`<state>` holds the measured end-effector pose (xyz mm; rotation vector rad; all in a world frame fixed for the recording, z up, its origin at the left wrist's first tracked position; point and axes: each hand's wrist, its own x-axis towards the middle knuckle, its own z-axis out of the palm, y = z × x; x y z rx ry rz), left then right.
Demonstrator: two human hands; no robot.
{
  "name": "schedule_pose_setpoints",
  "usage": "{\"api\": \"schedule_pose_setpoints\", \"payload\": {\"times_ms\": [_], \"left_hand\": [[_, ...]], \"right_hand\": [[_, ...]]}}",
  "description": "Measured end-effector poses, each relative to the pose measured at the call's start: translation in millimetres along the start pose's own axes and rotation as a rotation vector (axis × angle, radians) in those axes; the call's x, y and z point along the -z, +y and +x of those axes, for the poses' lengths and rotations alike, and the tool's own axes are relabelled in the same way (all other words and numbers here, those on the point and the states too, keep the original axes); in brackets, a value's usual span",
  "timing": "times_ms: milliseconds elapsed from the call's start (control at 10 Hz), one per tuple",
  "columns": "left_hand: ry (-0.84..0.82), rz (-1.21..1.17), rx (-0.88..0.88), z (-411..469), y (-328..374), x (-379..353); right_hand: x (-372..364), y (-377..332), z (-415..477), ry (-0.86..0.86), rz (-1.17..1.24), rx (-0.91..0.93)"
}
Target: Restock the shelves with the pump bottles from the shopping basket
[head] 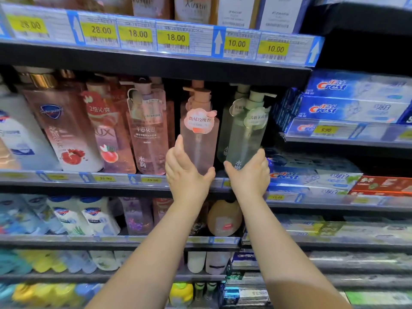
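Both arms were seen reaching up to the middle shelf [133,180] of a toiletries bay. The left hand [186,172] was cupped round the base of a pink pump bottle [199,139], fingers spread on its left side and thumb at its lower right; contact looked light, and whether it was truly gripped could not be told. The right hand [249,175] was cupped likewise at the foot of a pale green pump bottle [245,134], fingers up its right side, thumb towards the left. The hands were held apart, one bottle each.

Both bottles were noted upright at the shelf's front edge, just beside one another, a second green bottle [229,121] standing behind. To the left, taller pink bottles [147,134] and a Safeguard bottle [66,130] were ranged. Crest toothpaste boxes [352,108] were stacked to the right. Yellow price tags [176,37] were seen along the shelf above. The shopping basket was out of view.
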<state>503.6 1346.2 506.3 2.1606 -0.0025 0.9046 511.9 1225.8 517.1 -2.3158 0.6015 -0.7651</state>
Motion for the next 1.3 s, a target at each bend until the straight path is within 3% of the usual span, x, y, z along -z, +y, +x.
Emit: {"api": "schedule_pose_setpoints", "payload": {"times_ms": [300,1000,1200,1300], "left_hand": [[-0.061,-0.029,0.000,3,-2,3],[-0.137,0.074,0.015,15,-9,5],[-0.184,-0.028,-0.117,2,-10,22],[-0.300,0.119,-0.275,-7,-19,38]], "right_hand": [[-5,0,-7,0.053,0.042,0.018],[0,13,-12,-0.039,0.018,0.121],[13,15,-30,-0.025,0.030,0.236],[22,13,-43,-0.088,0.001,0.270]]}}
